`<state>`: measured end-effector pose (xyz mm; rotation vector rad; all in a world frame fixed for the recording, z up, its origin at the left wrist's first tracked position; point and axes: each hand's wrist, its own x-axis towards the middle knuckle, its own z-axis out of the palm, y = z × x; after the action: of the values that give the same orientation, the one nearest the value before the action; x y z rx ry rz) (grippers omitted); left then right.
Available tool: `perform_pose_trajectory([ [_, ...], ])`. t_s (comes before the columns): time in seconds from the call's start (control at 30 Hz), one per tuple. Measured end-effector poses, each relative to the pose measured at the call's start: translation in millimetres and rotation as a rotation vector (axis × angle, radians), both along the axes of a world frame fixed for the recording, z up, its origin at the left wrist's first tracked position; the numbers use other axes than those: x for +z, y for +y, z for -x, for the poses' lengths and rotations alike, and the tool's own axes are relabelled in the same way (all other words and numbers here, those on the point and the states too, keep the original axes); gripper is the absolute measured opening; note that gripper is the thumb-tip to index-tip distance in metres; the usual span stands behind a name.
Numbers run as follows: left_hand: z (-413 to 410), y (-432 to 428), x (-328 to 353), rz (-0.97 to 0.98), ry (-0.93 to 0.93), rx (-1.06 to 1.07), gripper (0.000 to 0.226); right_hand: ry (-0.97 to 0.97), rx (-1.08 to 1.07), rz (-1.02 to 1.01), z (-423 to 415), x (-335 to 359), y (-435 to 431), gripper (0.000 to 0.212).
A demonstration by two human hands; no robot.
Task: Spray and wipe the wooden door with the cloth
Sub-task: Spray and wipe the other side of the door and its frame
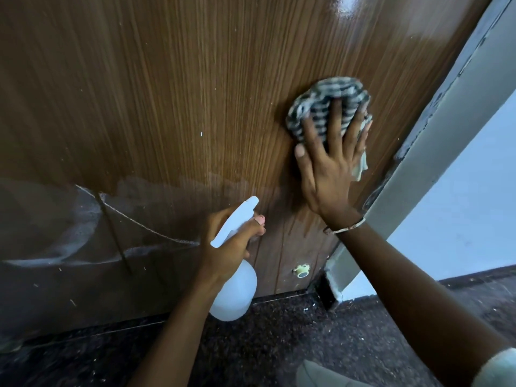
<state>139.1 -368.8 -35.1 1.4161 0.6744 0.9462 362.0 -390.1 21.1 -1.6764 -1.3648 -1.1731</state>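
Note:
The brown wooden door [173, 101] fills most of the view, its grain running vertically. My right hand [329, 169] presses a grey-and-white striped cloth [321, 101] flat against the door's right side, fingers spread straight over it. Lower down, my left hand [231, 247] grips the neck of a white spray bottle [234, 291], nozzle pointing up and right toward the door, a finger on the trigger. Wet patches and drips show on the door's lower part.
A grey door frame [435, 152] runs diagonally along the door's right edge, with a pale blue wall [460, 219] beyond. A small door stopper [301, 270] sits low on the door. Dark speckled floor [279, 344] lies below. The door's lower left is stained and scratched.

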Motion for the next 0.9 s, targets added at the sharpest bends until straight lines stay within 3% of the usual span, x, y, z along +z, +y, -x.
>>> perform_pose_trajectory([
  [0.07, 2, 1, 3, -0.042, -0.015, -0.015, 0.019, -0.070, 0.005, 0.109, 0, -52, -8, 0.046],
  [0.13, 6, 2, 8, -0.069, -0.041, -0.004, 0.009, -0.209, 0.005, 0.347, -7, -114, -26, 0.046],
  [0.17, 9, 3, 9, -0.069, -0.070, 0.018, 0.017, -0.291, 0.003, 0.466, -13, -136, -35, 0.048],
  [0.23, 13, 5, 9, -0.076, -0.064, 0.052, 0.019, -0.411, 0.015, 0.569, -23, -146, -44, 0.053],
  [0.33, 21, 6, 4, -0.077, -0.049, 0.083, 0.007, -0.381, 0.066, 0.429, -21, -104, -32, 0.053],
  [0.47, 28, 10, -1, -0.003, -0.009, 0.129, 0.015, -0.215, 0.057, 0.107, 9, -11, 9, 0.049],
  [0.57, 31, 13, 1, 0.006, -0.013, 0.157, 0.022, -0.185, 0.017, -0.015, 29, 10, 27, 0.051],
  [0.67, 38, 15, 4, -0.033, -0.009, 0.153, 0.012, -0.264, 0.000, 0.038, 26, -51, 22, 0.052],
  [0.73, 42, 12, 6, -0.045, -0.013, 0.156, 0.005, -0.338, -0.007, 0.219, 17, -106, 6, 0.051],
  [0.83, 50, 7, 5, -0.036, -0.012, 0.191, 0.042, -0.437, -0.006, 0.419, 10, -134, -10, 0.050],
  [0.9, 55, 8, 0, 0.001, -0.025, 0.212, 0.028, -0.405, 0.033, 0.387, 13, -117, -9, 0.050],
])
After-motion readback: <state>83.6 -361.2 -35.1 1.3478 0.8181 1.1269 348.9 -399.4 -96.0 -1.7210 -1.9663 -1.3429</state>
